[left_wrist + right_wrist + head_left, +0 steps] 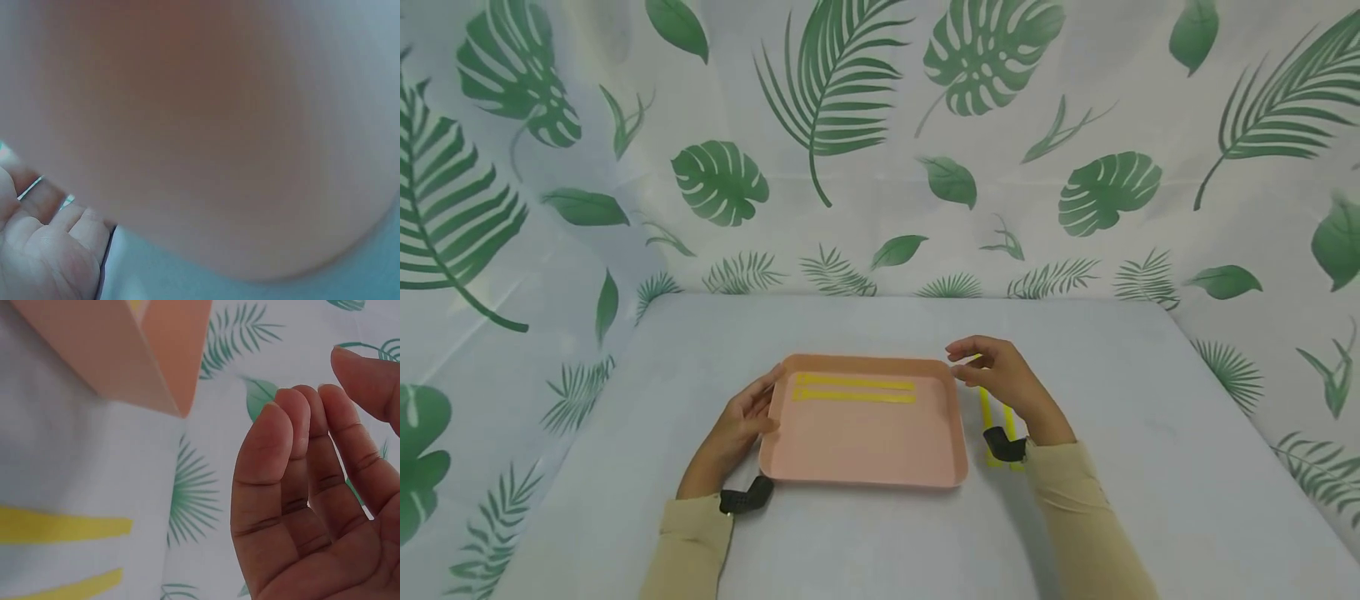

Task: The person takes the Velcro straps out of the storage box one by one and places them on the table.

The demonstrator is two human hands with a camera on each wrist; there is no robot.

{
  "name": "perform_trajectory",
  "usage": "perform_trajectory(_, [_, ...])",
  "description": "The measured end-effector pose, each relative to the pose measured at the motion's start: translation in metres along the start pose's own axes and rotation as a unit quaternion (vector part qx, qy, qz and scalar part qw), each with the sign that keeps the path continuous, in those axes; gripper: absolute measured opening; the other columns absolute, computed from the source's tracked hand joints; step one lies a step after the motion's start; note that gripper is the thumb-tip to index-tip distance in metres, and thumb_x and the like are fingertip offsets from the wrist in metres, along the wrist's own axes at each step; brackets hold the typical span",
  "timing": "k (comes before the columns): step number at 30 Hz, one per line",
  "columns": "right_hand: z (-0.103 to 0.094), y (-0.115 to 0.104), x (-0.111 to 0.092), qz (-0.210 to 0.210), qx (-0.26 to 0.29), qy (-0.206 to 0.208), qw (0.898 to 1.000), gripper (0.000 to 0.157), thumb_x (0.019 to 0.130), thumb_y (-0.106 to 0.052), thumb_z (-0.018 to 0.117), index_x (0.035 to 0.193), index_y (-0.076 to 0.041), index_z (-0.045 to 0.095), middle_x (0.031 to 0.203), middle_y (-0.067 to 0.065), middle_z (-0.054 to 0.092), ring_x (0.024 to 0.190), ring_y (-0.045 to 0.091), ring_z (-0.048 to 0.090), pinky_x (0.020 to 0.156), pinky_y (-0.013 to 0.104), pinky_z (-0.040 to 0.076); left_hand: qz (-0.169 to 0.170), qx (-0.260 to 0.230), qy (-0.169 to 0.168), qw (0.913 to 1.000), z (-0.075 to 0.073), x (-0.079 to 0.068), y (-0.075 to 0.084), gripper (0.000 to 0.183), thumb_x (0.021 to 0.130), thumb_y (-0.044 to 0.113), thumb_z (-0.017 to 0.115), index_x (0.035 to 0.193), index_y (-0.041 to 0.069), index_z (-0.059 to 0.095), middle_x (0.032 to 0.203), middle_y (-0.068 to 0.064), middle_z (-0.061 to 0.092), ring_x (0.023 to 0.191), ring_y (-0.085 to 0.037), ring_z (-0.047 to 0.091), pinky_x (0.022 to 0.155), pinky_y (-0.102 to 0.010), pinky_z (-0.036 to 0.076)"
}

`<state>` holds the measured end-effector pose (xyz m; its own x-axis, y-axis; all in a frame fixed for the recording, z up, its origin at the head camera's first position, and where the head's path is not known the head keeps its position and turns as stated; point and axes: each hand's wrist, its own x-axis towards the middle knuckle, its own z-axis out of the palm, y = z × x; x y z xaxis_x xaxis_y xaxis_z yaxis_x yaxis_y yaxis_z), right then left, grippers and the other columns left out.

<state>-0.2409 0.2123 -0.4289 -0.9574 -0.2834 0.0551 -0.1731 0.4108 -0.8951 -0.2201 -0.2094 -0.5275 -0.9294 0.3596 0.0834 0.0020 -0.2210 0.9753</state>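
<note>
A shallow pink tray [865,446] is held at its left edge by my left hand [730,433], thumb at the rim and the other fingers partly hidden behind it. Two flat yellow strips [854,397] lie side by side in the tray along its far side. Beside the tray's far right corner is my right hand [1009,385], fingers loosely bent and holding nothing. The right wrist view shows a gap between these fingers [259,506] and the tray's corner [169,387]. More yellow strips [62,525] lie on the table, partly covered by the right forearm in the head view.
The white tabletop [850,542] extends around the tray. A leaf-printed cloth [865,192] hangs behind the table and along both sides. A black wrist camera [747,495] sits on the left wrist, another [1003,445] on the right.
</note>
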Motion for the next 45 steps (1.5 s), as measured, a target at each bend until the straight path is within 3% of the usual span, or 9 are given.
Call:
perform_trajectory(2, [0.004,0.0,0.002,-0.005,0.008,-0.005,1.0,0.033,0.099,0.004,0.069,0.13,0.016,0.065,0.126,0.032,0.068,0.101,0.032,0.073,0.081,0.026,0.062,-0.001,-0.002,0.002,1.0,0.001,-0.002,-0.001,0.098,0.081,-0.017,0.062,0.166,-0.016,0.012,0.176,-0.032,0.007,0.141,0.005,0.044,0.117,-0.012,0.036])
perform_trajectory(5, [0.011,-0.001,0.006,-0.008,0.017,-0.011,1.0,0.031,0.099,0.005,0.068,0.129,0.015,0.066,0.125,0.032,0.068,0.103,0.034,0.072,0.082,0.025,0.062,-0.003,0.001,0.003,1.0,0.001,-0.004,-0.001,0.098,0.081,-0.017,0.062,0.166,-0.015,0.012,0.176,-0.031,0.006,0.156,-0.015,0.035,0.117,-0.012,0.036])
perform_trajectory(8, [0.016,-0.001,0.011,-0.013,0.013,-0.015,1.0,0.03,0.099,0.005,0.068,0.128,0.014,0.067,0.124,0.031,0.07,0.104,0.035,0.072,0.083,0.024,0.061,-0.003,0.004,0.005,1.0,0.003,-0.005,0.0,0.1,0.079,-0.018,0.061,0.166,-0.015,0.012,0.176,-0.031,0.005,0.163,-0.04,0.014,0.116,-0.011,0.036])
perform_trajectory(11, [0.021,-0.002,0.015,-0.02,0.011,-0.018,1.0,0.029,0.099,0.003,0.068,0.127,0.013,0.068,0.123,0.03,0.071,0.106,0.038,0.072,0.083,0.024,0.06,0.001,0.001,0.005,1.0,0.004,-0.004,0.002,0.1,0.078,-0.018,0.06,0.165,-0.017,0.012,0.176,-0.032,0.004,0.161,-0.049,0.004,0.116,-0.011,0.036])
perform_trajectory(16, [0.028,-0.003,0.02,-0.023,0.02,-0.026,0.999,0.03,0.098,0.005,0.067,0.127,0.014,0.068,0.123,0.03,0.072,0.105,0.036,0.072,0.084,0.022,0.059,0.007,0.005,-0.001,1.0,0.003,-0.001,0.002,0.099,0.08,-0.017,0.061,0.165,-0.017,0.012,0.176,-0.032,0.005,0.162,-0.045,0.01,0.117,-0.012,0.035])
perform_trajectory(22, [0.041,-0.002,0.029,-0.023,0.027,-0.044,0.998,0.032,0.098,0.005,0.069,0.128,0.016,0.067,0.124,0.032,0.071,0.103,0.032,0.071,0.085,0.022,0.058,0.011,0.008,-0.003,0.9999,0.001,-0.001,0.0,0.097,0.081,-0.017,0.063,0.165,-0.017,0.013,0.176,-0.032,0.006,0.156,-0.014,0.033,0.118,-0.013,0.035])
perform_trajectory(33, [0.062,-0.004,0.041,-0.001,0.009,-0.084,0.996,0.029,0.098,0.004,0.071,0.125,0.013,0.07,0.123,0.027,0.073,0.104,0.031,0.072,0.09,0.03,0.059,0.018,-0.001,-0.01,0.9998,0.001,-0.002,0.0,0.096,0.082,-0.016,0.061,0.165,-0.016,0.012,0.175,-0.033,0.005,0.142,0.003,0.042,0.117,-0.012,0.036])
perform_trajectory(40, [0.071,-0.006,0.049,0.0,-0.015,-0.097,0.995,0.026,0.097,0.008,0.07,0.123,0.013,0.071,0.119,0.026,0.075,0.106,0.034,0.073,0.099,0.041,0.059,0.015,-0.001,-0.008,0.9999,0.0,-0.001,0.001,0.097,0.081,-0.016,0.06,0.166,-0.015,0.013,0.176,-0.032,0.006,0.145,-0.001,0.041,0.118,-0.013,0.036])
perform_trajectory(45, [0.077,-0.006,0.051,0.01,-0.014,-0.099,0.995,0.025,0.098,0.007,0.069,0.122,0.012,0.072,0.119,0.025,0.075,0.106,0.031,0.072,0.101,0.041,0.058,0.007,0.003,0.0,1.0,0.001,0.0,0.001,0.097,0.081,-0.015,0.061,0.166,-0.016,0.014,0.176,-0.031,0.007,0.161,-0.029,0.025,0.118,-0.013,0.036])
